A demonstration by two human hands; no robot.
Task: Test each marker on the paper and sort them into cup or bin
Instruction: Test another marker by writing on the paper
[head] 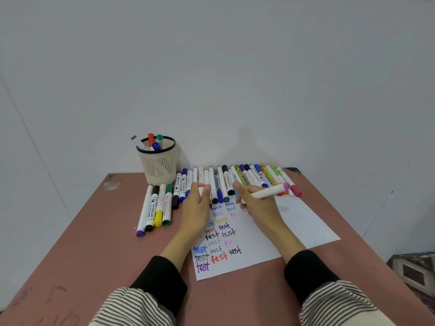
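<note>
With the paper [294, 222] well filled and four markers in the cup [158, 164], many remain along the bench's far edge while the right hand [255, 203] grips a pink marker [270, 191] and the left hand [196, 203] pinches something white, perhaps its cap.

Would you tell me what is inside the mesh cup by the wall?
The mesh cup holds four markers: grey, orange, green and blue ends poke above the rim. Their lower parts are hidden.

The paper [263, 234] lies on the tabletop [94, 255]. Behind the paper a row of markers [235, 180] runs along the tabletop's far edge. Left of the paper lie four more markers [155, 208]. Behind those, at the far left corner, stands the cup [159, 164] with markers upright in it.
</note>
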